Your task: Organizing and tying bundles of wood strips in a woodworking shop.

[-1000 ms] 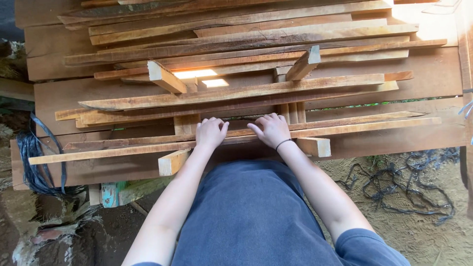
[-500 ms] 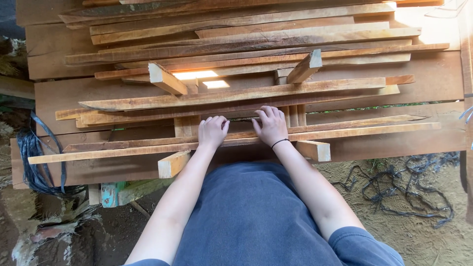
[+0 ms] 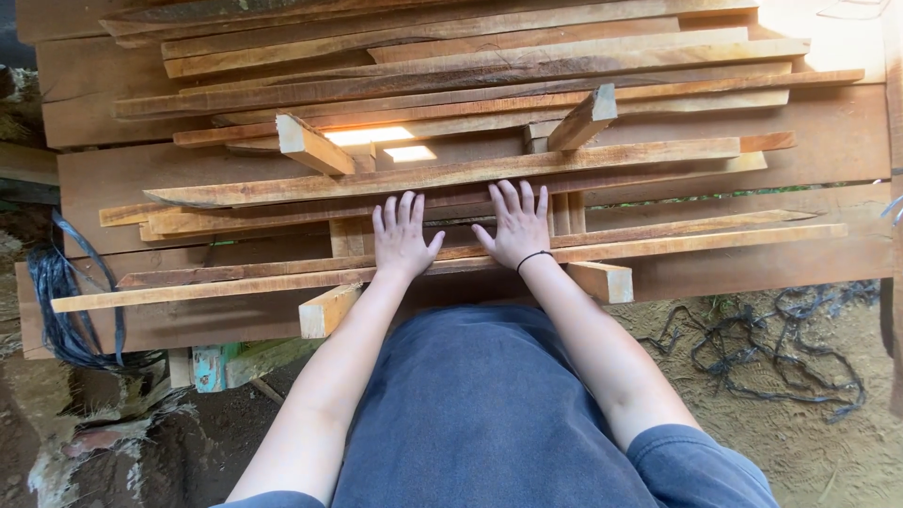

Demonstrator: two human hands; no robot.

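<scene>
At the far left, a bundle of dark strapping hangs beside the end of the wood stack. Below it, a turquoise painted block sits under the lowest boards.

A long thin strip runs from the left edge across the front of the stack and passes under both wrists. A short cross block projects toward the viewer from below this strip, just left of the left forearm. Higher up, a second short block lies tilted across the layers, next to a sunlit patch.

The left hand lies palm down on the strips at the middle of the stack. Its fingers are extended and spread apart; they grip nothing. Their tips reach the dark strip below the wide upper strip.

The right hand lies just beside the left, palm down, set slightly higher. Its fingers are also extended and apart, with tips touching the lower edge of the wide upper strip. A dark band circles the right wrist.

To the right, a third short block stands tilted above the hands, and a fourth projects from below the long thin strip near the right forearm. Loose dark strapping lies on the sandy ground at the lower right.
</scene>
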